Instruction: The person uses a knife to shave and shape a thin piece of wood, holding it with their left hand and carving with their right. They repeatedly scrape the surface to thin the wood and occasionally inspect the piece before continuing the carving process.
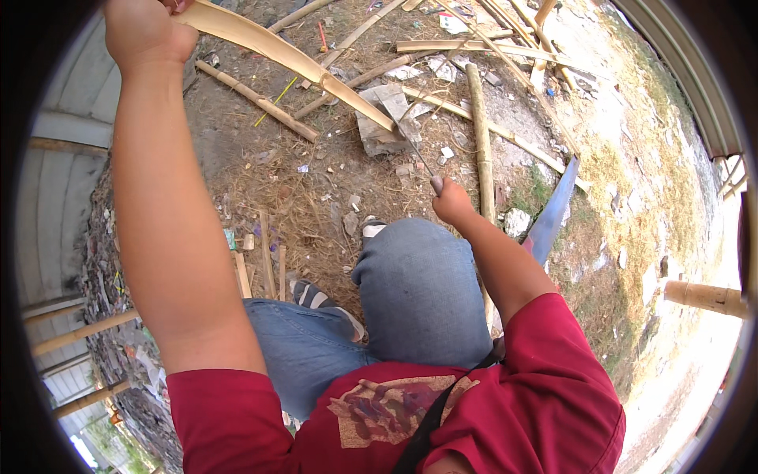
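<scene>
High at the far left, my left hand is closed around one end of a long split bamboo strip. The strip slopes down to the right, and its far end is at a grey concrete block on the ground. My right hand grips the handle of a knife, whose thin, dark blade is seen nearly edge-on. The blade tip points up-left to the strip's lower end by the block. Whether the blade touches the strip, I cannot tell.
Several bamboo poles lie about, among them an upright-running pole right of my right hand and a short piece at left. A handsaw lies beyond my right forearm. A thick bamboo end juts in at right.
</scene>
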`<state>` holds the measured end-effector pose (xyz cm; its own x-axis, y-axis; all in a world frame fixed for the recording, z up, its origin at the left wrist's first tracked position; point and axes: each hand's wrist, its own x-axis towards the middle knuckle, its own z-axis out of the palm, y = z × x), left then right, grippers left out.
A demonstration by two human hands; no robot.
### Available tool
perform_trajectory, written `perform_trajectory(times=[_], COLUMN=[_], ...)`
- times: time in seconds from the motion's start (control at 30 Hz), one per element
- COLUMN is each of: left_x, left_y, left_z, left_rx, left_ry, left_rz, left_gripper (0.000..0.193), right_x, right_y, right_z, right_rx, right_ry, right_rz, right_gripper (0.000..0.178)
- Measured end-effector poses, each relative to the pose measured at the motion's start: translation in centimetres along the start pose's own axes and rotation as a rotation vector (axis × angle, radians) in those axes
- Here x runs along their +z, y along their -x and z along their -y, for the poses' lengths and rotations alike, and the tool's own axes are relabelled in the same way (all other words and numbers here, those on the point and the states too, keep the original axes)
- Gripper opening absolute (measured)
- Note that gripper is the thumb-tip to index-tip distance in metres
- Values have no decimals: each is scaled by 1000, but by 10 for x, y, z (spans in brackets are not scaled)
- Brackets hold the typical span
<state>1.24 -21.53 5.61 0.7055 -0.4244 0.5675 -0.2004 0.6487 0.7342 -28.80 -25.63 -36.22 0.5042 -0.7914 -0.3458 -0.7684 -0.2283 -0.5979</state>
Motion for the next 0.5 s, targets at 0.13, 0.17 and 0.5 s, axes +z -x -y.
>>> perform_trajectory(times=[0.13,0.17,0.5], left_x=[-23,-29,-56], left_y=[-15,-19,-28], left_z=[-3,-5,-5], left_rx=[-39,-48,-110], left_ry=[-31,-33,-64], left_rz=[15,22,-2], left_gripper=[40,37,20], right_x=[-15,-21,13], right_y=[5,8,21], right_z=[16,24,4], right_rx=[26,-13,-58], right_ry=[-81,-82,-178], right_rz=[18,-3,-54], right_gripper=[32,32,27])
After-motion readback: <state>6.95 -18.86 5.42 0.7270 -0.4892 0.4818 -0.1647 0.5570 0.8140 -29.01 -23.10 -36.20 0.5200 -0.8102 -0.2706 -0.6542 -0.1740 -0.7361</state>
